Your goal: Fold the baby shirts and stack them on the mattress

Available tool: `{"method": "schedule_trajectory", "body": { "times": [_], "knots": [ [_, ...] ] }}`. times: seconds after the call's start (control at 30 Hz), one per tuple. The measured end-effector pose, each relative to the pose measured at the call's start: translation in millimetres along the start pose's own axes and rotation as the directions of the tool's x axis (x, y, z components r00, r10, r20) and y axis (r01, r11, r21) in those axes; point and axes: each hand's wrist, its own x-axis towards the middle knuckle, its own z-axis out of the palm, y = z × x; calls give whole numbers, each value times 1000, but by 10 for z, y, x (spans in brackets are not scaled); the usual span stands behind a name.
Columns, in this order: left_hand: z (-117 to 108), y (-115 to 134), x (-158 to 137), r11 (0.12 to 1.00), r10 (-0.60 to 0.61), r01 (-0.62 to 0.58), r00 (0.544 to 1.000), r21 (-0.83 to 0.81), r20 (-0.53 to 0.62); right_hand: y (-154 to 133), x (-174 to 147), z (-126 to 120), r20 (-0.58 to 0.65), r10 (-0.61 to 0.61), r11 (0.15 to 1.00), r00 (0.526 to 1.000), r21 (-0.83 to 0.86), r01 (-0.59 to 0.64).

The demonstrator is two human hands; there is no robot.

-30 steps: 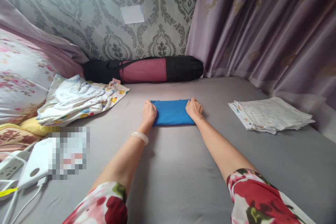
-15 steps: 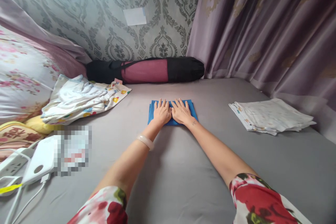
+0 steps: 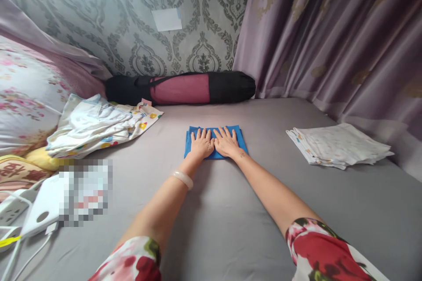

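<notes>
A folded blue cloth (image 3: 243,144) lies flat on the grey bed sheet (image 3: 227,210) in the middle of the view. On its left half rests my left hand (image 3: 202,144), palm down with the fingers spread. My right hand (image 3: 227,141) presses flat on the right half, fingers also apart. The two thumbs nearly meet at the centre of the cloth. Both palms cover much of its surface, so how it is folded beneath them is hidden.
To the right lies a stack of folded pale cloths (image 3: 341,145). At the left are a loose pile of patterned white cloths (image 3: 99,118), a floral pillow (image 3: 26,92), and a white device (image 3: 46,204) with cables. A black and maroon long bag (image 3: 180,88) lies along the wall.
Both hands have slid slightly toward me on the blue cloth, their fingers still spread. The whole view has shifted a little; the surrounding items have not otherwise moved.
</notes>
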Motion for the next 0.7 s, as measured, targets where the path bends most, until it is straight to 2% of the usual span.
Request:
{"method": "schedule_trajectory", "body": {
  "times": [0.1, 0.23, 0.5, 0.7],
  "knots": [
    [-56, -24, -9, 1000, 6, -6, 999, -1, -33, 41, -3, -61, 30, -2, 1000, 1000, 23, 1],
    [-54, -77, -53, 999, -33, 35, 989, 12, -143, 127, -31, -85, -57, 58, 998, 997, 1, -58],
    [76, -142, -42, 995, -86, 82, 992, -47, -91, 176, -43, 13, -70, 102, 995, 992, -11, -103],
    [57, -156, -28, 991, -101, 93, 991, -91, -85, 182, -35, -25, -37, 104, 995, 994, 18, -103]
  ]
}}
